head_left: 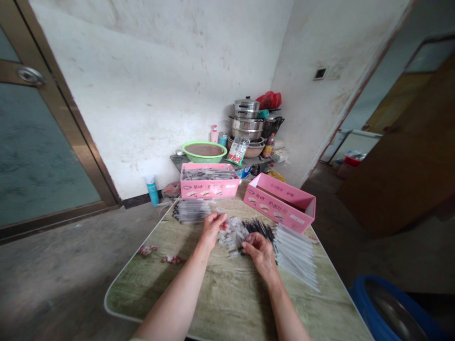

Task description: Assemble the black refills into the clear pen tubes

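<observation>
Both left hand (212,227) and right hand (261,251) fingers nearly closed, can't tell on what; outward nudge could roll clear tubes (296,255) off table (231,303).

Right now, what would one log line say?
left hand: beside small clear pieces; right hand: beside black rods; clear tubes: at right; hold: unclear

“吐司” on right pink box (279,209)

A green basin (204,159) stands near a pink pump bottle (213,135) and stacked steel pots (247,125), a red plastic bag (270,100) beside them. By the wall (124,104) stands a blue can (152,191); a blue tub (359,294) sits lower right.
</observation>
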Tool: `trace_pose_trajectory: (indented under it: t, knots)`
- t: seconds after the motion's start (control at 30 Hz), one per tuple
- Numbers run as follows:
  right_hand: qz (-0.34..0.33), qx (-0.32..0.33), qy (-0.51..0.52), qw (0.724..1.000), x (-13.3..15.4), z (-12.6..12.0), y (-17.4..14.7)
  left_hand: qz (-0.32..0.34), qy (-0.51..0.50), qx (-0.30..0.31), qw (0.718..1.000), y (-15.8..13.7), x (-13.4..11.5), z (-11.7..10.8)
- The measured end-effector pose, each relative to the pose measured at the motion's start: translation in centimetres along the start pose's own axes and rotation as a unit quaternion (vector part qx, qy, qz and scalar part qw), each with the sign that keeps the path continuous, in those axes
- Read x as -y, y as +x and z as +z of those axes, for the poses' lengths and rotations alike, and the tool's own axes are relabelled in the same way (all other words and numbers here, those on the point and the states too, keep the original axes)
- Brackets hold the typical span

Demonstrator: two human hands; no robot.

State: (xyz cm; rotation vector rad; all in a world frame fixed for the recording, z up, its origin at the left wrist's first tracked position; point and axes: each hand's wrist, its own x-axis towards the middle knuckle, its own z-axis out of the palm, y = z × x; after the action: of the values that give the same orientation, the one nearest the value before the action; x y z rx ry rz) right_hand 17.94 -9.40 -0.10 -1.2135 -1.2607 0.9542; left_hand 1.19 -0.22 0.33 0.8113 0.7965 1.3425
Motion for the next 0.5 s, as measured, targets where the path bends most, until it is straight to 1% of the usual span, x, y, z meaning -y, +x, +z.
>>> trace_pose_trajectory:
  t: [0.03,0.13,0.2,0.27,0.33,0.4,0.5]
  knots:
    - [0.000,0.006,-0.006,1.000,0.03,-0.03,-0.02,0.000,-0.001,-0.001,1.000,-0.02,-0.05,0.02]
    - [-0.023,0.029,-0.087,0.996,0.22,-0.21,-0.19,-0.001,-0.003,-0.006,1.000,-0.05,-0.13,0.04]
    - [-0.037,0.033,-0.121,0.991,0.21,-0.27,-0.24,-0.003,0.000,-0.006,1.000,-0.02,-0.09,0.02]
    - [-0.032,0.019,-0.102,0.994,0.01,-0.21,-0.19,-0.004,0.003,-0.005,1.000,0.04,0.00,-0.03]
    - [-0.018,0.004,-0.053,0.998,-0.24,-0.11,-0.09,-0.004,0.002,-0.005,1.000,0.12,0.09,-0.08]
    - [-0.011,0.002,-0.026,1.000,-0.39,-0.09,-0.07,-0.002,0.000,-0.006,1.000,0.19,0.14,-0.12]
    - [-0.029,0.025,-0.078,0.996,-0.26,-0.23,-0.21,-0.001,-0.001,-0.008,1.000,0.24,0.14,-0.15]
